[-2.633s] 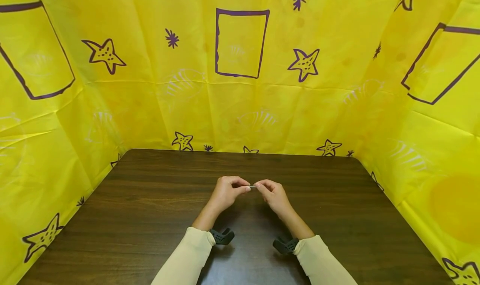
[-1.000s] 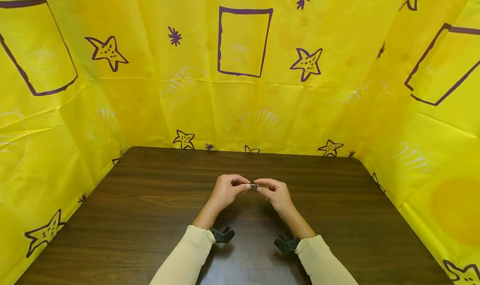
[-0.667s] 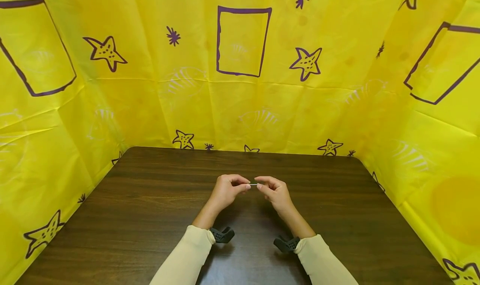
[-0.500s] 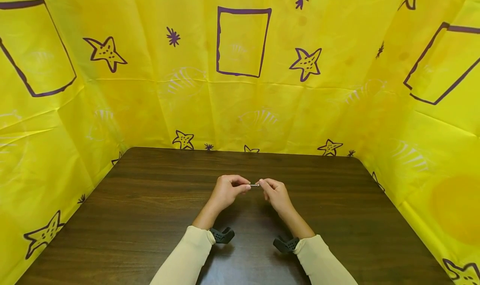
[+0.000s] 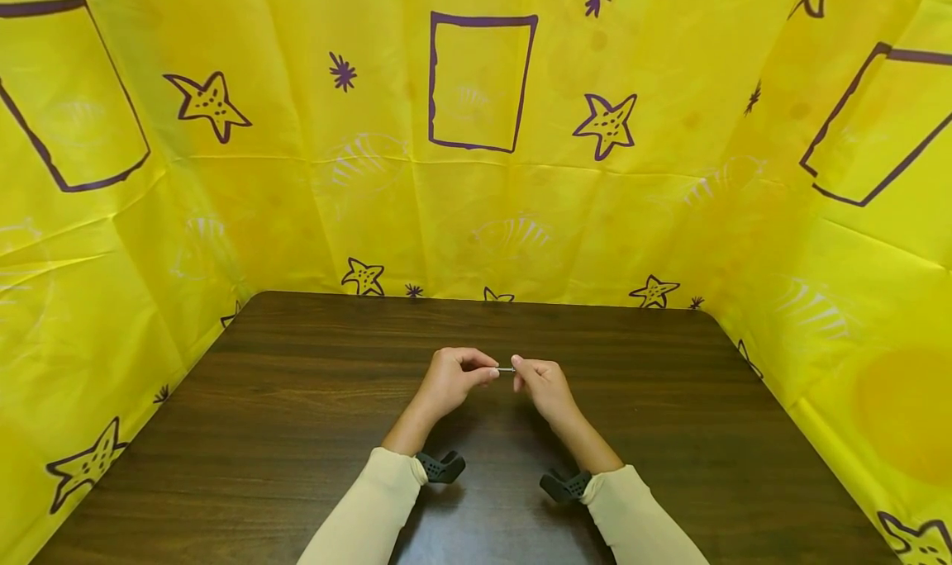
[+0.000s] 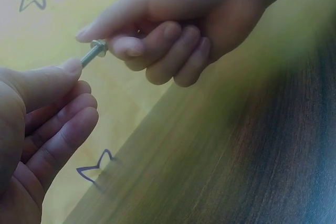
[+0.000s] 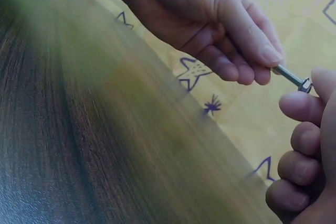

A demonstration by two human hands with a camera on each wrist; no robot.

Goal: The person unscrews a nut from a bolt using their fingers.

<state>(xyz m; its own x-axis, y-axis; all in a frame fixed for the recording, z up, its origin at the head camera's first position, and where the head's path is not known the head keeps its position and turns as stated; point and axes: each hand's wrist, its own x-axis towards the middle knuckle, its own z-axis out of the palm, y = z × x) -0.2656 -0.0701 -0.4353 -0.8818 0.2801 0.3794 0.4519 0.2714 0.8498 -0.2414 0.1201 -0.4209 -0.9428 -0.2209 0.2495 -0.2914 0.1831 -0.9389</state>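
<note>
A slim silvery bolt (image 5: 506, 370) lies level between the two hands, above the table. My left hand (image 5: 446, 379) pinches one end of its threaded shank (image 6: 90, 56) between thumb and fingertips. On the other end sits a flanged hex piece (image 7: 305, 85); I cannot tell whether it is the head or a nut. Thumb and curled index finger of my right hand (image 5: 549, 388) grip around that piece, with the other fingers folded in, as the left wrist view shows. The left fingertips hide the bolt's far end.
Below the hands is a dark wood-grain table (image 5: 297, 433) with rounded back corners. Yellow cloth (image 5: 476, 210) printed with purple starfish encloses its back and sides. Black wrist mounts (image 5: 442, 467) sit at both sleeve cuffs.
My right thumb and fingers have opened, shifted around the bolt's right end and come back to it, the thumb now higher. The left hand keeps its pinch, almost still.
</note>
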